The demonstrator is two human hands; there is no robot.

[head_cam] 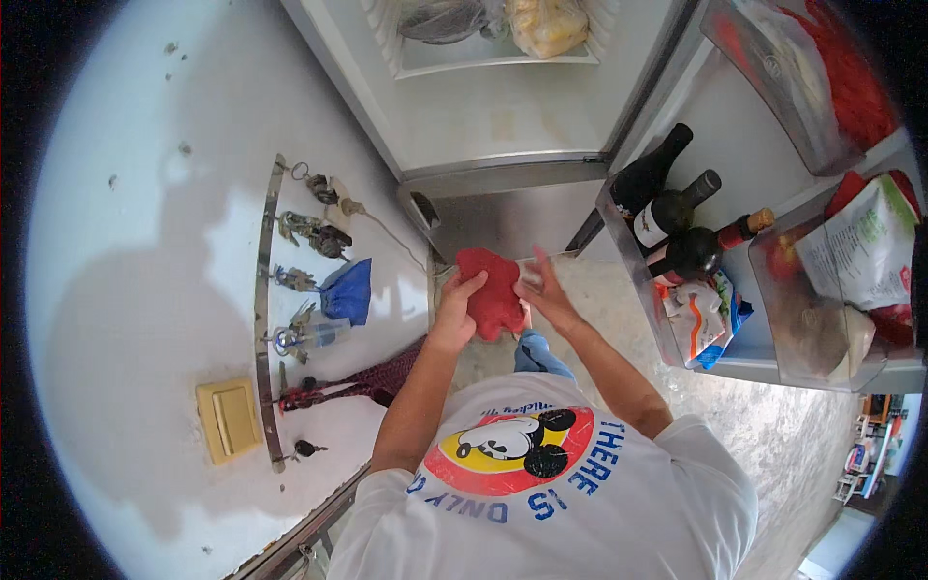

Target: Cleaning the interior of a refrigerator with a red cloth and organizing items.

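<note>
A red bundle of cloth or mesh (491,297) is held in front of my body, above the floor. My left hand (460,308) grips its left side, the thumb lying across the near face. At the bundle's right edge is my right hand (542,288), blurred, with its fingers spread apart. Whether those fingertips touch the bundle cannot be made out. Straight ahead stands an open refrigerator (493,119), its lower drawer or panel (515,217) just beyond the bundle.
Bagged food (547,27) sits on a refrigerator shelf. The open door on the right carries wine bottles (681,217), a white packet (699,319) and a bag (859,243) in its bins. Keys (315,233) and a blue pouch (348,292) hang from a wall rack (267,312) at left.
</note>
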